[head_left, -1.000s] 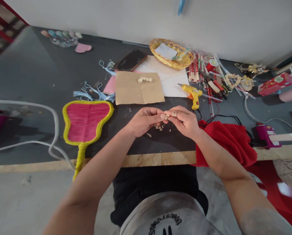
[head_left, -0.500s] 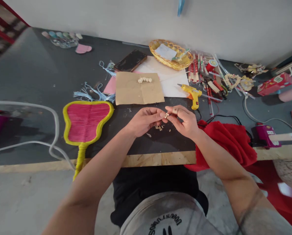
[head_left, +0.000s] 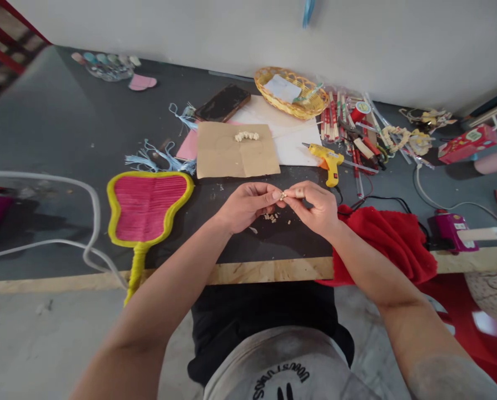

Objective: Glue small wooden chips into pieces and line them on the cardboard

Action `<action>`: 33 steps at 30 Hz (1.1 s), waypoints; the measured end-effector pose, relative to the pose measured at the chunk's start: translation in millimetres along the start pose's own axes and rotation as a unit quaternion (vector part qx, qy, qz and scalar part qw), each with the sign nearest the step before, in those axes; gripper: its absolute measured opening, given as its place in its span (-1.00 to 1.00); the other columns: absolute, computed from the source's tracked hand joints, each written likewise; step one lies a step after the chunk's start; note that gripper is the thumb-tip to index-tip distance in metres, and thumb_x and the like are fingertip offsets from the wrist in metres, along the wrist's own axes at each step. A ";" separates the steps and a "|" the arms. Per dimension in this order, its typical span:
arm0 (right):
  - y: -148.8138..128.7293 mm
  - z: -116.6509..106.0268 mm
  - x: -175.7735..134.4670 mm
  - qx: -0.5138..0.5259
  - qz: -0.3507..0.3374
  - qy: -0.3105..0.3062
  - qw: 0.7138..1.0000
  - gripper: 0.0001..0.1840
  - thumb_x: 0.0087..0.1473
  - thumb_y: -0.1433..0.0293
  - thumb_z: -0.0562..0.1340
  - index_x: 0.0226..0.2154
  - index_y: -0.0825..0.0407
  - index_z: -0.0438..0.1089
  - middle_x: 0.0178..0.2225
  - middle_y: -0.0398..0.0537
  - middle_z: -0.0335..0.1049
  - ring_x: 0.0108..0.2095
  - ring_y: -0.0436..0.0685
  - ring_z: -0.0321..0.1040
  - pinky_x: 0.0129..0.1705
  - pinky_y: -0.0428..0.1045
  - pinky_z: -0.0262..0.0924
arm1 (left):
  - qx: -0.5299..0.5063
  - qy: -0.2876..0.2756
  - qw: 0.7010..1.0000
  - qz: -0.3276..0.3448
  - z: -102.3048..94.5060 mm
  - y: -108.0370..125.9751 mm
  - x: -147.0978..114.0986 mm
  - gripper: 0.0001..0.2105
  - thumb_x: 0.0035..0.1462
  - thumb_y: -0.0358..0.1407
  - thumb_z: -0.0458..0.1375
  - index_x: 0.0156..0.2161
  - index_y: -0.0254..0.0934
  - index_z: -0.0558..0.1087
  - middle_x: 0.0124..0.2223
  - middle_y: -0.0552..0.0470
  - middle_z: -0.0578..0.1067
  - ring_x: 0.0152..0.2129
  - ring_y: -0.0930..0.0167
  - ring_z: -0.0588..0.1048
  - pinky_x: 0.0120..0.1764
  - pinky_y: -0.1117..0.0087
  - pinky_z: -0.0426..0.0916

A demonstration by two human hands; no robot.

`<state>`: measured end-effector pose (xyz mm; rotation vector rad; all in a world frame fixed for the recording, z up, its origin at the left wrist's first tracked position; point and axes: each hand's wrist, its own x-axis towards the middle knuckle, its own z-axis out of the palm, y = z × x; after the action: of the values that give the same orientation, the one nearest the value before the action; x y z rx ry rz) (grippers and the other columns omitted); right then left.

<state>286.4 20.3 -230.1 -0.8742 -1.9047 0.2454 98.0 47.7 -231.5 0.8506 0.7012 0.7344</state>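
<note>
Between the fingertips of my left hand (head_left: 254, 203) is a tiny cluster of pale wooden pieces (head_left: 282, 196). The thumb and forefinger of my right hand (head_left: 313, 204) pinch at the same cluster from the other side; its exact shape is mostly covered by the fingers. Just below my hands, several loose cut wooden bits (head_left: 270, 218) lie on the dark table (head_left: 240, 244). Beyond them, a curved row of pale pieces (head_left: 247, 136) sits on a brown sheet of card (head_left: 219, 158). A yellow glue gun (head_left: 332, 164) lies behind my right hand.
A pink fan with yellow edging (head_left: 148, 208) lies left, beside blue tassels (head_left: 160, 158). At the back are a phone (head_left: 223, 103) and a wicker basket (head_left: 273, 101). Sticks and pliers (head_left: 361, 144) lie right; a red cloth (head_left: 382, 244) hangs over the front edge.
My right fingers have closed in slightly on the small cluster, with the forefinger lower than before. My left hand has hardly moved, and the things on the table are unchanged.
</note>
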 end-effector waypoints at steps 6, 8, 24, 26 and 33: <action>-1.5 -0.1 0.5 0.032 0.004 -0.009 0.999 -0.89 0.14 0.50 0.25 -0.25 0.01 0.44 -0.31 -0.05 0.53 -0.37 -0.01 0.47 -0.36 -0.11 0.40 | -0.014 0.003 1.000 0.007 1.8 1.5 0.3 -0.73 -0.15 -0.17 0.45 -0.43 -0.36 0.58 -0.47 0.03 0.56 -0.62 0.60 0.37 -0.53 0.57 0.28; -2.0 -0.3 0.5 0.036 0.011 -0.015 0.999 -0.89 0.13 0.46 0.26 -0.23 0.02 0.44 -0.30 -0.05 0.52 -0.45 -0.05 0.41 -0.39 -0.11 0.39 | -0.019 0.002 1.000 0.006 1.4 1.5 0.6 -0.73 -0.14 -0.18 0.45 -0.44 -0.36 0.58 -0.48 0.03 0.55 -0.62 0.60 0.37 -0.53 0.57 0.28; -1.9 2.2 -1.2 0.028 0.031 -0.007 0.999 -0.88 0.10 0.37 0.34 -0.27 0.02 0.42 -0.32 -0.07 0.51 -0.45 -0.04 0.40 -0.41 -0.10 0.39 | -0.009 0.011 1.000 0.004 2.1 3.3 -1.4 -0.75 -0.17 -0.20 0.46 -0.43 -0.34 0.60 -0.54 0.08 0.49 -0.61 0.60 0.35 -0.51 0.56 0.26; -3.3 2.5 -0.5 0.021 0.026 0.002 0.999 -0.91 0.11 0.39 0.33 -0.29 0.01 0.42 -0.34 -0.08 0.52 -0.42 -0.02 0.43 -0.40 -0.10 0.40 | -0.005 0.014 1.000 0.004 2.5 2.9 -1.4 -0.76 -0.18 -0.21 0.47 -0.44 -0.33 0.61 -0.55 0.08 0.49 -0.61 0.59 0.35 -0.52 0.55 0.25; -4.2 3.4 -0.9 0.014 0.003 0.025 1.000 -0.91 0.11 0.44 0.33 -0.28 0.00 0.43 -0.35 -0.07 0.55 -0.38 0.01 0.49 -0.37 -0.09 0.43 | -0.008 0.020 1.000 0.018 4.5 1.5 -1.3 -0.78 -0.21 -0.21 0.48 -0.46 -0.30 0.63 -0.55 0.05 0.52 -0.62 0.57 0.33 -0.52 0.51 0.24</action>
<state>281.8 17.3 -230.2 -0.8585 -1.8487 0.2515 100.3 45.5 -227.7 0.8369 0.7167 0.7901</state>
